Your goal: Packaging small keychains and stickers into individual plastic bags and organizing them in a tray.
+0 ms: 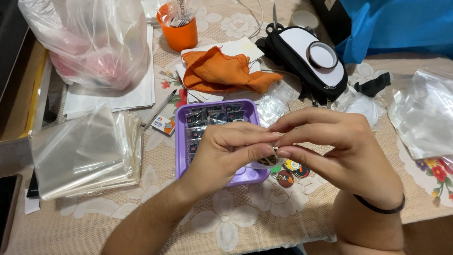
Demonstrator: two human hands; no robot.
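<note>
My left hand (225,152) and my right hand (336,146) meet above the table, fingertips pinched together on a small round badge (267,160) that is mostly hidden by the fingers. Below them stands a purple tray (181,141) holding several small packets in clear sleeves. A few round colourful badges (290,171) lie loose on the tablecloth just right of the tray, under my right fingers. A black band circles my right wrist.
A stack of clear plastic sleeves (85,151) lies at the left. An orange cloth (222,71), an orange cup (180,29), a black-and-white pouch (306,56), a large plastic bag (94,42) and more clear bags (424,113) lie around.
</note>
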